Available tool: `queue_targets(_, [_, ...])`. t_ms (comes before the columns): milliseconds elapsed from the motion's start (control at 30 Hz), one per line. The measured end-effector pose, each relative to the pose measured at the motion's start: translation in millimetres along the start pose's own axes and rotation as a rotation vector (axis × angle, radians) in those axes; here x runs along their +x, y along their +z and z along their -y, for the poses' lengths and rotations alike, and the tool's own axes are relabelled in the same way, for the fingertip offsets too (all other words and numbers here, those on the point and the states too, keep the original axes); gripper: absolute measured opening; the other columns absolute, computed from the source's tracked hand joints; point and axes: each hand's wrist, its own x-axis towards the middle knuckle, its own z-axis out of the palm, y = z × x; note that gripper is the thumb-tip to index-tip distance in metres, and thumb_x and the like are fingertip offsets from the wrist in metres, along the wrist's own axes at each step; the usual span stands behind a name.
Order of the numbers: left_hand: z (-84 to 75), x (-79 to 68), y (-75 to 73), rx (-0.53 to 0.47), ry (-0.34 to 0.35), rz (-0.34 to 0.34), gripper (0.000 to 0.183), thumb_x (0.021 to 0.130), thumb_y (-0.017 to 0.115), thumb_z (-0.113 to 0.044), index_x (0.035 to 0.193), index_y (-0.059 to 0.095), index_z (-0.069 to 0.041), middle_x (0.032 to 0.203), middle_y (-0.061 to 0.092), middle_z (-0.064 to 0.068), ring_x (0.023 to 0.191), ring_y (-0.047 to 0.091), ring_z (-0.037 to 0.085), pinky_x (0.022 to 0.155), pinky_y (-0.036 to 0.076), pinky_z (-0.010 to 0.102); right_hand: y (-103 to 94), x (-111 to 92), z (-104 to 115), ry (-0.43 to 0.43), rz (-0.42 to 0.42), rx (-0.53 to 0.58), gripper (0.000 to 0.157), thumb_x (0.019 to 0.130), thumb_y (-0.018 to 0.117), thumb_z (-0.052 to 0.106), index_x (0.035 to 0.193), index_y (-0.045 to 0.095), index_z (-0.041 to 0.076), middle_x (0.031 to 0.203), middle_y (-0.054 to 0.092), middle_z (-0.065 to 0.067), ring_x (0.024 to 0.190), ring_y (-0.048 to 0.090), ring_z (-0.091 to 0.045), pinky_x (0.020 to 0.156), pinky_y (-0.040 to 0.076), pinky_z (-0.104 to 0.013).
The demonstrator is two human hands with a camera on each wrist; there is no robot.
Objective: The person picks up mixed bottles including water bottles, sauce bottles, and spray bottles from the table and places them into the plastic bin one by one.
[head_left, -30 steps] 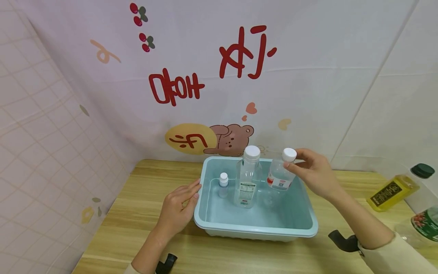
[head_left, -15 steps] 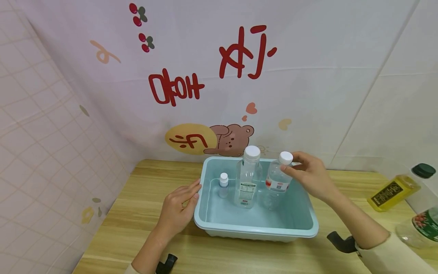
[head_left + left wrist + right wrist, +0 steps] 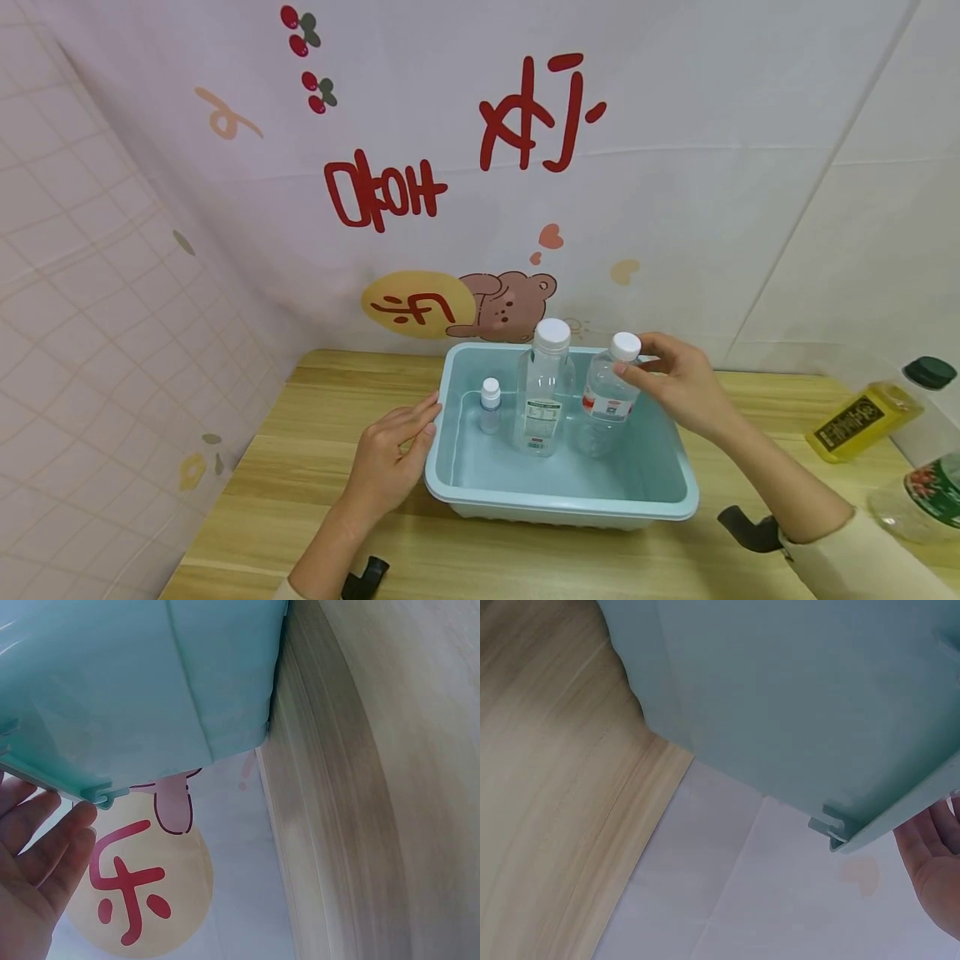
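Observation:
A light blue plastic basin [image 3: 570,503] stands on the wooden table. The fingers of my left hand [image 3: 395,450] lie fairly straight against its left rim; the left wrist view shows the left hand [image 3: 41,859] with fingertips at that rim from outside. Over the right side, my right hand [image 3: 678,382] grips a clear plastic bottle [image 3: 609,404] near its neck, thumb in front. This bottle has a white cap and a red-and-white label, and sits upright inside the basin. Only part of the right hand [image 3: 937,859] shows in the right wrist view, beyond the rim.
Inside the basin stand a taller clear bottle [image 3: 542,408] with a white cap and a small white-capped bottle [image 3: 490,407]. At the far right are a bottle of yellow liquid [image 3: 866,421] and a clear bottle with a green label [image 3: 933,496]. A patterned cloth [image 3: 675,208] hangs behind.
My right hand has lowered the bottle slightly and leftward, and it now stands straighter; in the last half second it has barely moved. The left hand has stayed at the rim.

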Motion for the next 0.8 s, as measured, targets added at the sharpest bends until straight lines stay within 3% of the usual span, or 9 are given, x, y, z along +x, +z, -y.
queue_targets(333, [-0.8, 0.3, -0.4, -0.004, -0.007, 0.001, 0.031, 0.093, 0.07, 0.004, 0.123, 0.075, 0.003, 0.133, 0.07, 0.015, 0.114, 0.072, 0.029, 0.089, 0.061, 0.052, -4.3, 0.8, -0.7, -0.012, 0.035, 0.01, 0.045, 0.097, 0.077, 0.023, 0.134, 0.062, 0.003, 0.122, 0.069, -0.015, 0.104, 0.071, -0.037, 0.08, 0.059, -0.03])
queue_targets(800, [-0.4, -0.3, -0.3, -0.006, -0.005, -0.004, 0.03, 0.093, 0.07, 0.004, 0.123, 0.076, 0.003, 0.133, 0.07, 0.013, 0.113, 0.073, 0.029, 0.089, 0.061, 0.052, -6.6, 1.0, -0.5, -0.052, 0.037, 0.003, 0.038, 0.094, 0.081, 0.019, 0.126, 0.067, 0.004, 0.114, 0.069, -0.01, 0.097, 0.07, -0.032, 0.075, 0.061, -0.03])
